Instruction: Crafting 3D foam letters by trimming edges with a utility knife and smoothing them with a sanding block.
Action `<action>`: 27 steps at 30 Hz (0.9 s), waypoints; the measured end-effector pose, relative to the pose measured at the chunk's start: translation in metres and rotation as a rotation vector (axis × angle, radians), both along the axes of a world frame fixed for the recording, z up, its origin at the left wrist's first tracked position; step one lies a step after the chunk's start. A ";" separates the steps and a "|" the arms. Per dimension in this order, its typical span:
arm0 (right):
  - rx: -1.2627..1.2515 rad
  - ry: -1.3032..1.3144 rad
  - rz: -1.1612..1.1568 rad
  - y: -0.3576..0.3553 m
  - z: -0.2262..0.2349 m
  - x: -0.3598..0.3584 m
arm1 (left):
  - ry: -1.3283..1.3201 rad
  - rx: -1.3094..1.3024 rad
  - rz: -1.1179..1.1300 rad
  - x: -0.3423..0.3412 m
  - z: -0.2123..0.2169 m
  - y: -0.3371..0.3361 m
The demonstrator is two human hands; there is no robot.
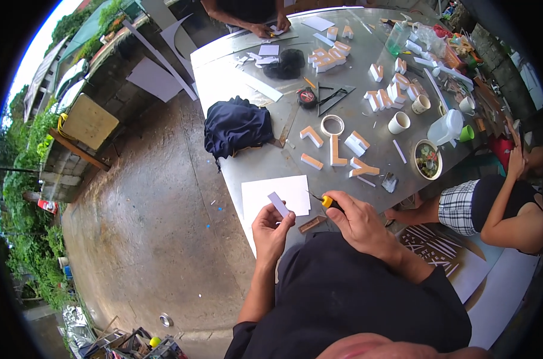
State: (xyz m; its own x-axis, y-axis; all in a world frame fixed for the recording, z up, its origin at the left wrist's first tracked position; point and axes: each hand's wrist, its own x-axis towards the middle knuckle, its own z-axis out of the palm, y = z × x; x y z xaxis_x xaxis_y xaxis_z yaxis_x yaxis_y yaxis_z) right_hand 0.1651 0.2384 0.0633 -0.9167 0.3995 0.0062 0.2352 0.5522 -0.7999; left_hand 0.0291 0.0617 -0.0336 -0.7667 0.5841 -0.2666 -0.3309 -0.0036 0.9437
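Observation:
My left hand (271, 232) pinches a small pale rectangular strip (278, 204) between thumb and fingers, above the table's near edge. My right hand (364, 226) is wrapped round a yellow and black craft knife (328, 202), its thin blade pointing left toward the strip but apart from it. Beneath them lies a white sheet (256, 190). A small brown block (312, 224) sits between my hands at the table edge. Just beyond are block letters with white sides and tan faces, among them an L-shaped one (337, 152) and a Y-shaped one (363, 169).
The metal table (295, 170) also bears a dark cloth (236, 127), a tape roll (332, 125), a tape measure (306, 98), cups (399, 123), a food bowl (428, 160) and a clear jug (445, 127). Another person's hands (265, 30) work at the far edge. Someone sits (493, 206) at right.

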 end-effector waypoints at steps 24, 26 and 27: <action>0.589 0.165 0.382 -0.048 0.157 -0.015 | -0.055 0.661 0.309 -0.005 0.099 -0.041; 0.613 0.196 0.377 -0.041 0.125 -0.026 | 0.063 0.719 0.312 -0.002 0.107 -0.045; 0.630 0.164 0.388 -0.040 0.116 -0.025 | 0.117 0.703 0.334 0.000 0.110 -0.047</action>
State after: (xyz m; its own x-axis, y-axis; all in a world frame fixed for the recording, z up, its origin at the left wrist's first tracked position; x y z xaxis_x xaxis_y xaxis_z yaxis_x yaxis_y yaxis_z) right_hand 0.1403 0.1984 0.1793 -0.9584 -0.0764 0.2751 -0.1645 0.9352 -0.3135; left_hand 0.0290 0.0151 0.0766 -0.9316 0.3193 0.1735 -0.1053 -0.6943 0.7119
